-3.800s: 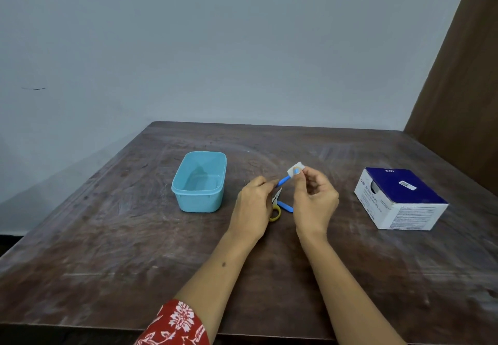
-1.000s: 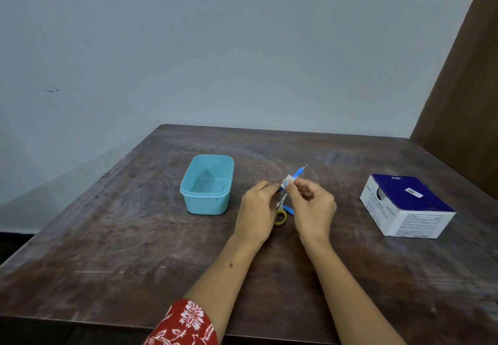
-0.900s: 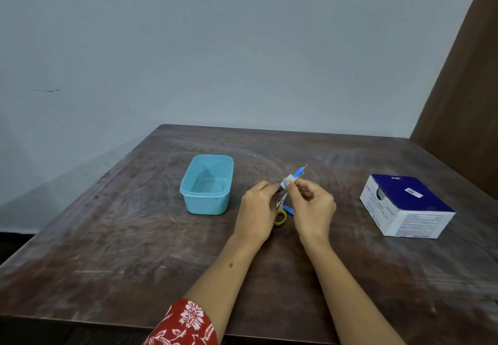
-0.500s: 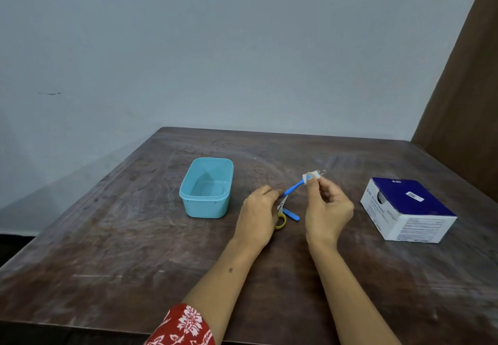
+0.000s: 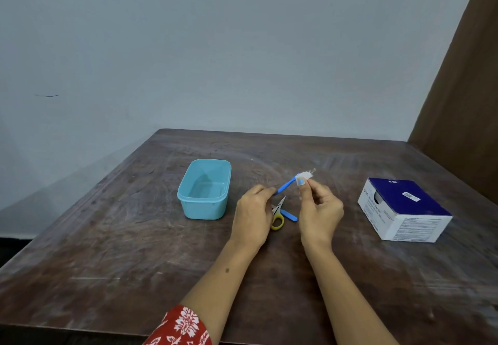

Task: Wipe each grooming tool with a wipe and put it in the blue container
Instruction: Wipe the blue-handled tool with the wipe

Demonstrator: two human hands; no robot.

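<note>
Wiping a blue-handled tool above the surface

The left hand (image 5: pixel 253 216) pinches the blue-handled tool (image 5: pixel 285 185) at its near end; the right hand (image 5: pixel 319 209) presses a white wipe (image 5: pixel 304 177) around its far tip. The blue container (image 5: pixel 204 189) sits left, scissors (image 5: pixel 277 215) between the hands.

Just under the fingers (image 5: pixel 305 188) of both hands, small scissors (image 5: pixel 277 214) and a short blue piece (image 5: pixel 289 215) lie on the table (image 5: pixel 107 236), blocking a straight drop there. Out from the left fingertips the blue container (image 5: pixel 204 189) stands close, with a narrow strip of bare wood between; it looks empty, though its near wall hides part of the floor. Beyond the right fingers a wide bare stretch runs to the white and navy box (image 5: pixel 404 209). Past the fingertips toward the wall (image 5: pixel 242 48), the tabletop is open.
</note>
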